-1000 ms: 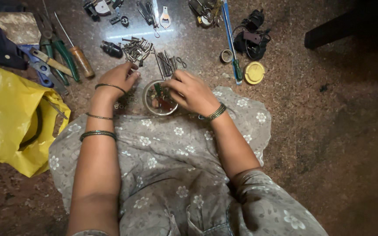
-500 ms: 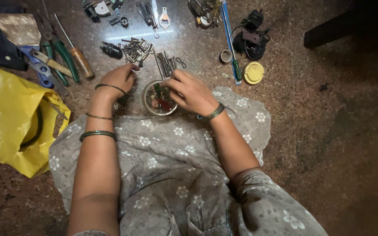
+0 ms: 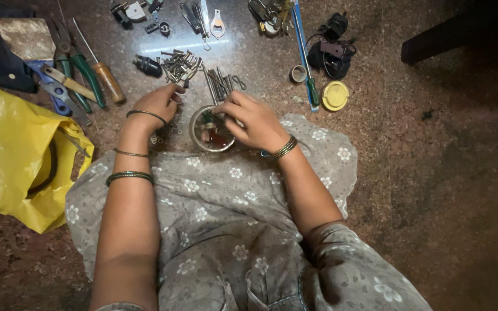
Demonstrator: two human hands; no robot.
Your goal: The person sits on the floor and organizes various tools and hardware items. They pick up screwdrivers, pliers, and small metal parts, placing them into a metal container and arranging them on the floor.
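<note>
Here I see both hands down at a small round metal bowl (image 3: 211, 133) that sits on the speckled stone floor (image 3: 410, 173), right at the edge of the flowered grey cloth (image 3: 220, 196) over the lap. The right hand (image 3: 253, 122) lies over the bowl's right rim with its fingers curled in and pinched narrow over the bowl; I cannot tell what they grip, as the bits inside are too small and dark. The left hand (image 3: 158, 103) rests on the floor just beside the bowl's left rim, fingers loosely bent, closed on nothing that I can make out.

Just beyond the bowl lie a heap of screws (image 3: 180, 63) and a row of long nails (image 3: 217, 83), near both hands. Toward the floor's far left corner lie a screwdriver with a wooden handle (image 3: 106, 78), green-handled pliers (image 3: 82, 72) and a blue-handled tool (image 3: 53, 89), close together. A yellow plastic bag (image 3: 12, 150) slumps at the left edge, well apart from the bowl. To the right of the nails lie a long blue-shafted tool (image 3: 304, 55), a yellow round lid (image 3: 335, 95) just beside its tip, and a black bundle (image 3: 329, 49) behind them.
</note>
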